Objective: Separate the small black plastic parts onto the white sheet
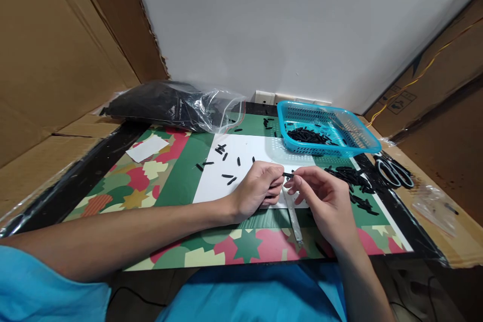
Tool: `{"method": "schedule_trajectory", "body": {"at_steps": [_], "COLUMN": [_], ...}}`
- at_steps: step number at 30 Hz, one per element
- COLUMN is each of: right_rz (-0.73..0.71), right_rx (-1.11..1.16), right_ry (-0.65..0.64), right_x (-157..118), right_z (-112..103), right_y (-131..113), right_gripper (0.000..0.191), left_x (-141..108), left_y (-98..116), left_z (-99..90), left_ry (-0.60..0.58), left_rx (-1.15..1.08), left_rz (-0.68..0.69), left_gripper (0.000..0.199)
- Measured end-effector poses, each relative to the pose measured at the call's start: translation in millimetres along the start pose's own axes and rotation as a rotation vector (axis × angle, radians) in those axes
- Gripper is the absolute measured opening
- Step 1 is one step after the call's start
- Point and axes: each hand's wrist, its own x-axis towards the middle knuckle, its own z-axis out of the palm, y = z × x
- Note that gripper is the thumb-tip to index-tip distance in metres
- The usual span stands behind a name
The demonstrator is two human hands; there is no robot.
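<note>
My left hand (260, 186) is closed, and one end of a small black stick-like piece (288, 175) shows at its thumb and forefinger. The thumb and fingertips of my right hand (326, 193) pinch the other end of that piece. Both hands hover close together above a white sheet (207, 181). Below them lies a flat, narrow, silvery strip (295, 221), its upper part near my fingers. Several similar black pieces (228, 176) are scattered on the sheet to the left. A loose pile of black pieces (350, 176) lies right of my right hand.
Behind the hands stands a blue plastic basket (328, 150) holding more black pieces. A filled zip bag (162, 105) lies at the back left, near a white paper scrap (147, 148). Scissors (392, 171) and a small clear bag (433, 206) are at right. Cardboard (56, 50) walls the left side.
</note>
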Motion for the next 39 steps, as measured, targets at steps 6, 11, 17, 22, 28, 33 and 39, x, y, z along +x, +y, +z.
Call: {"method": "schedule_trajectory", "body": {"at_steps": [6, 11, 17, 22, 28, 33, 39], "right_rz": [-0.129, -0.29, -0.245, -0.307, -0.331, -0.273, -0.277], "right_rx": [-0.25, -0.555, -0.869, -0.529, -0.441, -0.416, -0.483], "right_ry": [-0.052, 0.042, 0.274, -0.062, -0.186, -0.213, -0.196], "right_x": [3.2, 43.1, 67.9, 30.7, 11.0, 13.6, 10.7], "right_z": [-11.4, -52.3, -73.2, -32.9, -6.6, -2.4, -0.5], "right_y": [-18.0, -36.8, -27.7, -27.6, -31.1, -25.5, -25.7], "right_gripper": [0.018, 0.019, 0.015, 0.013, 0.008, 0.012, 0.013], "left_x": [2.1, 0.7, -1.5, -1.8, -2.5, -1.4, 0.0], "left_y": [-3.0, -2.6, 0.5, 2.8, 1.6, 0.9, -0.3], "left_z": [-1.8, -5.7, -6.6, -4.4, -3.5, -0.7, 2.0], "left_ry": [-0.003, -0.087, -0.121, -0.119, -0.092, -0.012, 0.01], "left_rx": [-0.06, -0.092, -0.089, -0.08, -0.077, -0.077, 0.008], "left_rz": [-0.017, -0.036, -0.044, -0.035, -0.046, -0.112, -0.07], "left_gripper": [0.045, 0.043, 0.025, 0.021, 0.025, 0.049, 0.061]}}
